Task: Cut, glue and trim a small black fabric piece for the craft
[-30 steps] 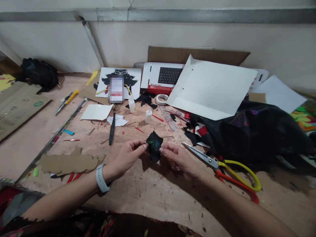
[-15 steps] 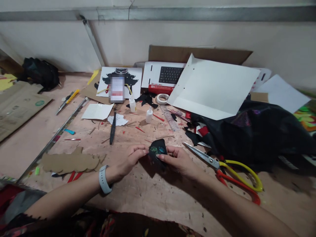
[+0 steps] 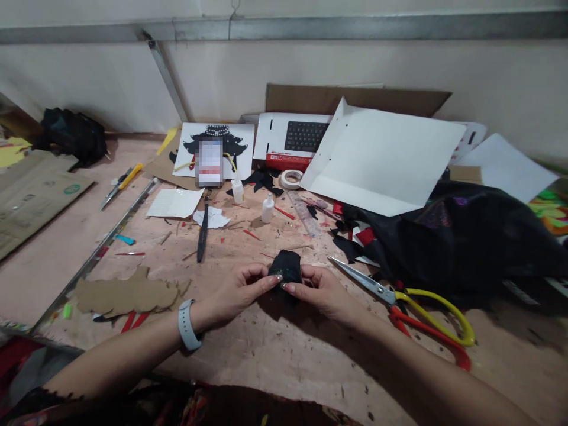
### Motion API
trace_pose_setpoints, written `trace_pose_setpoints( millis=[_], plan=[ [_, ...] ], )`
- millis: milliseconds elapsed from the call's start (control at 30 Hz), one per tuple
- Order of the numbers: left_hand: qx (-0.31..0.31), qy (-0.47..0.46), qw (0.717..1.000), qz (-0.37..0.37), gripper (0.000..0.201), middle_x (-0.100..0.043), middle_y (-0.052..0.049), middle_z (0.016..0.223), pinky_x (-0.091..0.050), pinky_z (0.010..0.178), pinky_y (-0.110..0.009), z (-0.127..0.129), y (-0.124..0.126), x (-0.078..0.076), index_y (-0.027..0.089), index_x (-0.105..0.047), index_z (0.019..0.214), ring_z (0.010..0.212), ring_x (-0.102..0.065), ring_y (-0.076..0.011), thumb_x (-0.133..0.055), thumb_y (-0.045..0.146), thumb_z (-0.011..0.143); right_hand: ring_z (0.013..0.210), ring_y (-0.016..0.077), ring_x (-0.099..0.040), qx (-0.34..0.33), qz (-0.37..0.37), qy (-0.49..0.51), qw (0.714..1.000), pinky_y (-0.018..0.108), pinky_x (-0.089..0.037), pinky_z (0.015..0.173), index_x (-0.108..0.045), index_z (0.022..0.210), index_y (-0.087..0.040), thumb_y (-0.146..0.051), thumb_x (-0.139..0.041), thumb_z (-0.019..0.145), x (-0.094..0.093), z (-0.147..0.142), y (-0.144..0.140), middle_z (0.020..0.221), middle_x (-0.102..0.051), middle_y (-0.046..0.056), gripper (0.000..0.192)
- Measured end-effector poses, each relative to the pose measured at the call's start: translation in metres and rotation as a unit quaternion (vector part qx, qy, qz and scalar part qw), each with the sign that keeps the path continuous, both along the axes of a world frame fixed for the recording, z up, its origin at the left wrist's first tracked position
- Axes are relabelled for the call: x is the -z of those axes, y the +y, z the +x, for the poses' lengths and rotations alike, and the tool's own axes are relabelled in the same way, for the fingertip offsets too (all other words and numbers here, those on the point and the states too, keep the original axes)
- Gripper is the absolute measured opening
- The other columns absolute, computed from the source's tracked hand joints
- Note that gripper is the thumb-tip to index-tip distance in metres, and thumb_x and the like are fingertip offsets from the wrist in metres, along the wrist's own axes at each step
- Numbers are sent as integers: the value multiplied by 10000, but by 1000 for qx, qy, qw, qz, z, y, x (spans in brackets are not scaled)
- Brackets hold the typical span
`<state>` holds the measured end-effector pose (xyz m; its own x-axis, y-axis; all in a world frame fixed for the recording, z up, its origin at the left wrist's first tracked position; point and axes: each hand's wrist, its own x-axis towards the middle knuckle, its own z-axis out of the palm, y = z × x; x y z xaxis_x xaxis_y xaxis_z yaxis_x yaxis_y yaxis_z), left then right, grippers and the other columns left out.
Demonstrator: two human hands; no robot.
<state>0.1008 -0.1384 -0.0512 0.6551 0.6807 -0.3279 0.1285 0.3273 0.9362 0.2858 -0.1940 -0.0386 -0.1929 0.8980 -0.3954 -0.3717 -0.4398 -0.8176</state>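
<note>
Above the table's front half, both hands hold a small piece of black fabric with a faint glittery patch. My left hand pinches its left side, thumb laid on the front face. On the right side, my right hand grips it the same way, its thumb tip close to the left one. The fingers behind the fabric are hidden. To the right of my right hand lie large scissors with one yellow and one red handle. A scalloped cardboard cutout rests left of my left wrist.
Two small white bottles, a tape roll and a clear ruler stand or lie beyond the hands. A yellow cutter is at the left. Black fabric heaps at the right beneath a large white sheet.
My left thumb has moved right onto the front of the black fabric. The fabric has tilted, and its glitter shows less. My right hand keeps its grip.
</note>
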Motion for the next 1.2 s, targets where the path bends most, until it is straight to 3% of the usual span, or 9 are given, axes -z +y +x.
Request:
trace_pose_setpoints(
  millis=[400, 600, 733, 833, 967, 1200],
  plan=[
    [0, -17, 1000, 11, 327, -553, 7, 718, -347, 625, -213, -3, 0, -2, 130, -633, 740, 673, -444, -98, -662, 446, 820, 677, 114, -557, -27, 24, -23, 999, 250, -424, 666, -739, 864, -163, -368, -845, 640, 4, 4, 0, 775, -679, 2, 322],
    [-9, 3, 1000, -8, 352, -532, 19, 674, -317, 576, -209, -4, 1, -9, 141, -620, 746, 625, -427, -92, -658, 486, 803, 675, 133, -561, -40, 42, -102, 993, 251, -419, 623, -728, 862, -156, -404, -795, 688, 1, 3, -2, 779, -675, 13, 309],
    [-12, 37, 998, 49, 362, -492, 27, 648, -299, 572, -214, -2, 0, -7, 134, -589, 683, 619, -401, -90, -646, 463, 823, 756, 160, -575, -52, 108, -152, 981, 264, -433, 665, -720, 884, -164, -411, -756, 718, 1, 3, -2, 844, -676, 25, 300],
    [-11, 25, 997, 78, 318, -534, 15, 698, -349, 641, -218, 0, 1, -6, 138, -616, 722, 683, -448, -104, -617, 428, 854, 711, 151, -552, -52, 116, -181, 975, 257, -414, 624, -704, 877, -160, -441, -734, 735, 5, 4, -2, 795, -653, 18, 317],
    [-27, -8, 999, 47, 266, -616, -12, 791, -394, 743, -234, 0, 4, -6, 145, -657, 778, 776, -519, -125, -622, 398, 854, 604, 124, -479, -75, 90, -202, 972, 242, -348, 535, -656, 740, -144, -505, -711, 746, 8, 7, -3, 668, -580, 9, 366],
    [-53, -14, 998, -44, 319, -599, 6, 677, -363, 610, -208, -2, 5, -7, 136, -669, 723, 643, -487, -101, -703, 450, 771, 567, 96, -380, -114, 56, -172, 977, 227, -269, 502, -623, 725, -145, -527, -727, 715, 6, 7, -4, 625, -480, -28, 395]
  ],
)
